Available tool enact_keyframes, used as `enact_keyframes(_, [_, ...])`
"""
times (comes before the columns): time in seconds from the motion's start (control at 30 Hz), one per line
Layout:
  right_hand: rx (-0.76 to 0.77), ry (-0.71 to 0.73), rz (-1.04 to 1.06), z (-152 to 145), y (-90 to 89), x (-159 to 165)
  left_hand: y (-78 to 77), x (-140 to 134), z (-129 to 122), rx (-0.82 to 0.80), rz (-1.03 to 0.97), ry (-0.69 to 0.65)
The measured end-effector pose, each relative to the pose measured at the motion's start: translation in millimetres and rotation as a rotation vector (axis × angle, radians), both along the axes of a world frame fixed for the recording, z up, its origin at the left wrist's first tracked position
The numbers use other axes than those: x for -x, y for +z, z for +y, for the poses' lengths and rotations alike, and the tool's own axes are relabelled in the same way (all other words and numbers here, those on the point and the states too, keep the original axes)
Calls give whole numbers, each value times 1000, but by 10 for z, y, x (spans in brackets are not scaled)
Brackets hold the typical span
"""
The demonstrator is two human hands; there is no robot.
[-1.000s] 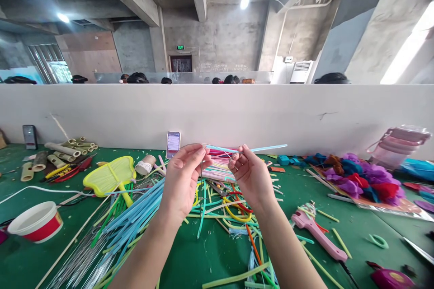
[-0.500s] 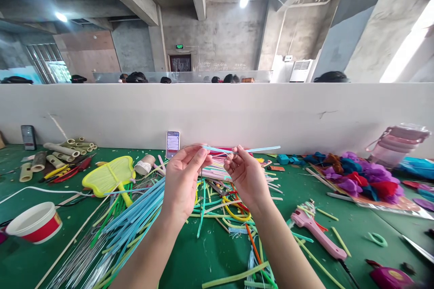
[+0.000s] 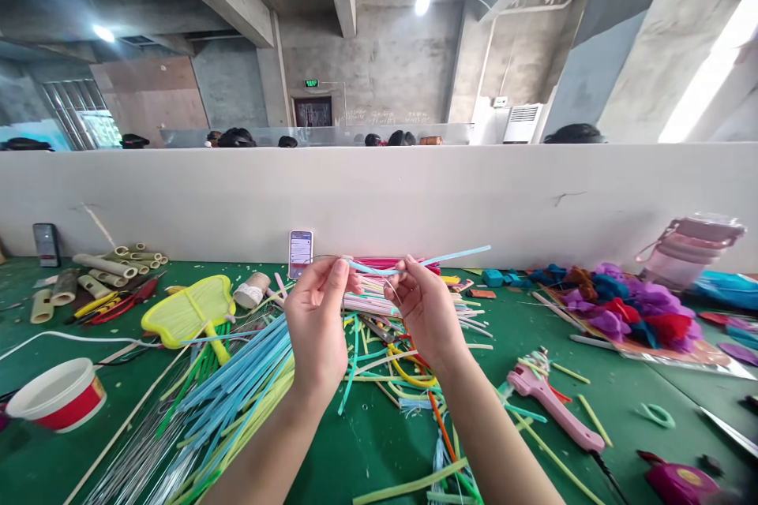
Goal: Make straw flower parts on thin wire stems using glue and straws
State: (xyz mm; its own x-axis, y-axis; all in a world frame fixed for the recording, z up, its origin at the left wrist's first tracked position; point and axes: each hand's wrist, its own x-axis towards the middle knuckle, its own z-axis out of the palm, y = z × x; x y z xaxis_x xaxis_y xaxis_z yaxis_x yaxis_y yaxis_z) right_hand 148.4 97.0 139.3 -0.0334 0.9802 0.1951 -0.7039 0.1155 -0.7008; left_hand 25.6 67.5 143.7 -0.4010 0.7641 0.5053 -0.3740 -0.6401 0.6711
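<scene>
A light blue pipe cleaner [image 3: 459, 254] stretches between my two hands above the green table, sagging in the middle. My left hand [image 3: 318, 319] pinches its left part between thumb and forefinger. With thumb and fingertips closed, my right hand [image 3: 427, 312] grips it farther along, and the free end sticks out up and to the right. A thin wire shows by the right fingertips; whether it belongs to the pipe cleaner I cannot tell. Below the left wrist lies a bundle of blue pipe cleaners [image 3: 237, 375]. Cut green and yellow pieces [image 3: 373, 363] are scattered under the hands.
A paper cup [image 3: 58, 394] and a yellow net-like paddle [image 3: 193, 312] are on the left. A phone [image 3: 301, 252] leans against the white partition [image 3: 379, 197]. On the right are a pink glue gun [image 3: 553, 406], purple and red petals [image 3: 645, 308] and a pink bottle [image 3: 690, 248].
The pipe cleaner's free right end now points higher, and the stretch between the hands sags more. Both hands have shifted slightly left in view.
</scene>
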Motion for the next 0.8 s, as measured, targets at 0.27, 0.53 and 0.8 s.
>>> enact_keyframes(0.27, [-93, -48, -91, -21, 104, -166, 69, 15, -66, 28, -39, -153])
enact_keyframes(0.53, [-159, -38, -392, 207, 673, -327, 91, -29, -140, 76, 13, -210])
enact_keyframes(0.8, [-208, 58, -912, 287, 1405, -148, 82, -22, -189, 112, 9, -285])
